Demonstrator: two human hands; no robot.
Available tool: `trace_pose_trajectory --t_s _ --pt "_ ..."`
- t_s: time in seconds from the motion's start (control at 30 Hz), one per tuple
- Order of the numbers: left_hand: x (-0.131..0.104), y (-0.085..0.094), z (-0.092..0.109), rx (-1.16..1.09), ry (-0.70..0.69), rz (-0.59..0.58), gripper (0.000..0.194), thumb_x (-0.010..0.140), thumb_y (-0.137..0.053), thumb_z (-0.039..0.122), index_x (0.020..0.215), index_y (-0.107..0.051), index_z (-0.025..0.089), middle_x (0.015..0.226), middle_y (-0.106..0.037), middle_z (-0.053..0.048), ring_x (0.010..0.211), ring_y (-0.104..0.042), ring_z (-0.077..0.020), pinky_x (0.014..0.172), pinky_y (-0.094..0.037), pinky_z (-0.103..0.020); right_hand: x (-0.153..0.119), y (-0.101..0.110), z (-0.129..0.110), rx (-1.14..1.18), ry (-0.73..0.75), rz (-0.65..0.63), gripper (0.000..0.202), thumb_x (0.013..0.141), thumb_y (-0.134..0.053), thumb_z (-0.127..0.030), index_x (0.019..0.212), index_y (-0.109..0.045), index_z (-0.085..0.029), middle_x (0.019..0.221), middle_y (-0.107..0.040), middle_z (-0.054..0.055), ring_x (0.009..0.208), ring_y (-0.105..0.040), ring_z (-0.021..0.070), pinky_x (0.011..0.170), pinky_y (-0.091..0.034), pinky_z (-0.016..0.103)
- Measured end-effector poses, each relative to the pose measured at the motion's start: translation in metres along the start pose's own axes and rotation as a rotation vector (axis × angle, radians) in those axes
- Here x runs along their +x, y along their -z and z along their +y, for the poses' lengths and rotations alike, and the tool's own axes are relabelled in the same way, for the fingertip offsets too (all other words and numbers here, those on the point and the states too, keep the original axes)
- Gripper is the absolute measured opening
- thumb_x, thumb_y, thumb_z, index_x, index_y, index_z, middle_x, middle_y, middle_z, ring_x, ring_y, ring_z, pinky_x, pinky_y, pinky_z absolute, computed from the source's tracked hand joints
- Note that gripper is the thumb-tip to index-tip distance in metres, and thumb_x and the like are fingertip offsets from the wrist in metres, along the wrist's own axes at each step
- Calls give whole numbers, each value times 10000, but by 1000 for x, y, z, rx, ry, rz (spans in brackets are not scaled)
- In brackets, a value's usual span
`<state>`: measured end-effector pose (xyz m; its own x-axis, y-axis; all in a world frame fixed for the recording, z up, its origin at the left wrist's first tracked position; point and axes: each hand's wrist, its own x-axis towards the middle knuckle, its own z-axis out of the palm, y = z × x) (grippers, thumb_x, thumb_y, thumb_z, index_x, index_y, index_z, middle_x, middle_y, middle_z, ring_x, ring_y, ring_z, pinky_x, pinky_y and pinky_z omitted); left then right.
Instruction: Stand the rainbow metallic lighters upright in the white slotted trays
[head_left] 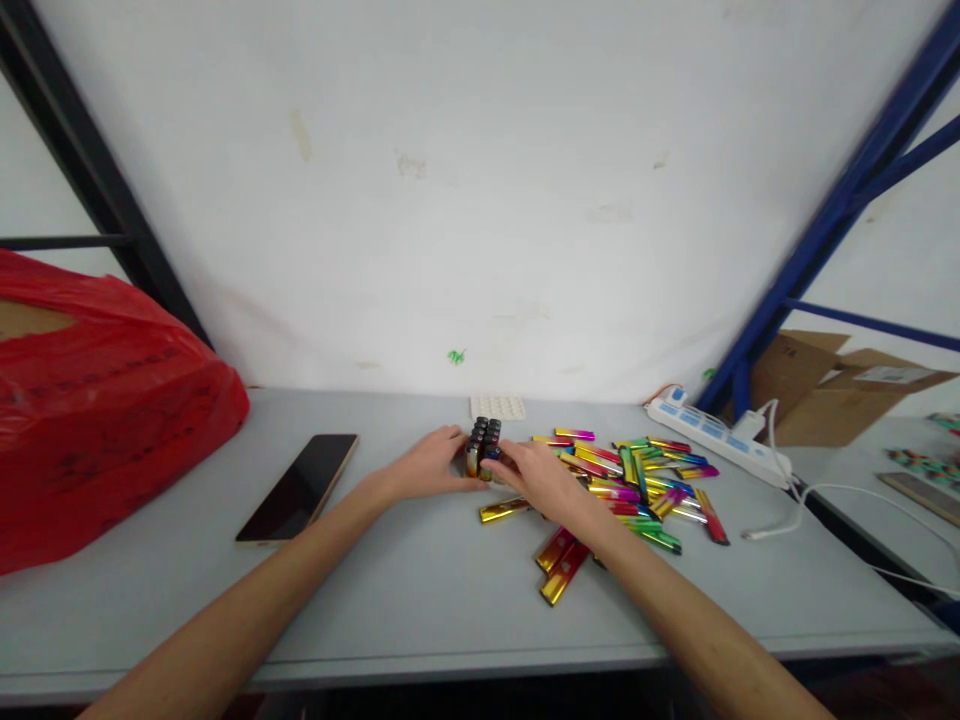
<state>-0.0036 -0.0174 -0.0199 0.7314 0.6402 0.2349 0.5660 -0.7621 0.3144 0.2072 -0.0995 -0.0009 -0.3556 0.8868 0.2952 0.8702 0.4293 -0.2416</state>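
Several upright lighters with black tops (484,437) stand in a tight block on the grey table. My left hand (431,462) curves around the block's left side, thumb at its near edge. On the right side, my right hand (534,470) has its fingertips against the nearest lighter of the block. Shiny multicoloured lighters (637,480) lie in a loose pile to the right, partly behind my right hand and forearm. A gold lighter (502,510) lies just in front of the block, and red and gold ones (564,572) are nearer the front edge.
A black-screened phone (300,490) lies on the table (405,600) at left, beside a red plastic bag (112,410). A white tray (497,407) sits by the wall. At right are a white power strip (716,438) with cables, blue rack posts (825,220) and an open cardboard box (832,390).
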Motion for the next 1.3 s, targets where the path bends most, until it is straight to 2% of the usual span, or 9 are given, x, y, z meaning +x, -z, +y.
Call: trace_pose_trajectory --t_s 0.13,0.43,0.53,0.7,0.9,1.0,1.13,1.23,1.3 --pt "0 -2 -4 -17 -11 6 618 751 -698 729 1043 -670 184 1022 -671 -98 960 -634 -293 858 -511 -377 1 3 1 -112 -35 -20 482 1051 -436 -562 935 -682 -164 840 -745 121 743 -684 233 611 -338 289" --pt "0 0 -1 -19 -19 14 594 759 -694 722 1019 -675 188 1009 -669 -93 945 -632 -288 831 -505 -365 -3 13 -3 -170 0 -111 442 1071 -414 -515 1020 -672 -160 894 -752 133 788 -706 249 630 -370 289" --pt "0 0 -2 -11 -29 9 592 760 -692 727 1002 -677 187 994 -667 -92 935 -627 -287 821 -500 -363 -2 9 -5 -209 -40 -104 492 1064 -386 -554 1052 -678 -159 891 -753 142 783 -709 259 618 -378 288" --pt "1 0 -2 2 -20 -13 600 781 -676 727 1029 -671 181 1010 -659 -95 970 -623 -291 862 -497 -364 0 2 -7 -150 -41 -157 499 1016 -465 -609 926 -713 -186 834 -745 110 746 -693 231 627 -392 276" --pt "1 0 -2 -7 -19 -16 599 766 -678 739 981 -669 180 980 -647 -94 948 -614 -292 826 -496 -365 -11 25 -1 -2 101 -169 249 945 -693 -451 984 -716 -206 853 -710 40 792 -649 192 662 -392 257" --pt "1 -1 -3 -16 -7 0 605 748 -682 750 966 -665 186 968 -646 -89 919 -613 -288 819 -501 -376 -13 30 10 90 181 -314 198 856 -803 -333 998 -734 -214 908 -697 24 834 -632 186 713 -420 257" --pt "1 -2 -5 -11 -11 17 618 737 -686 757 971 -658 186 971 -645 -89 911 -614 -284 823 -505 -381 -13 26 19 150 201 -387 124 831 -800 -209 937 -739 -188 986 -667 43 868 -619 185 789 -451 279" --pt "1 -3 -5 4 -20 5 639 746 -671 769 978 -659 174 973 -644 -97 914 -611 -287 825 -505 -386 -14 28 18 186 203 -349 164 847 -787 -239 981 -707 -187 1073 -638 59 918 -607 191 813 -456 288" --pt "1 -4 -5 10 -17 -3 640 748 -672 764 981 -662 168 976 -642 -104 924 -610 -296 830 -506 -394 -15 33 15 241 202 -327 184 885 -749 -265 1036 -673 -191 1043 -645 46 906 -600 184 790 -451 277"
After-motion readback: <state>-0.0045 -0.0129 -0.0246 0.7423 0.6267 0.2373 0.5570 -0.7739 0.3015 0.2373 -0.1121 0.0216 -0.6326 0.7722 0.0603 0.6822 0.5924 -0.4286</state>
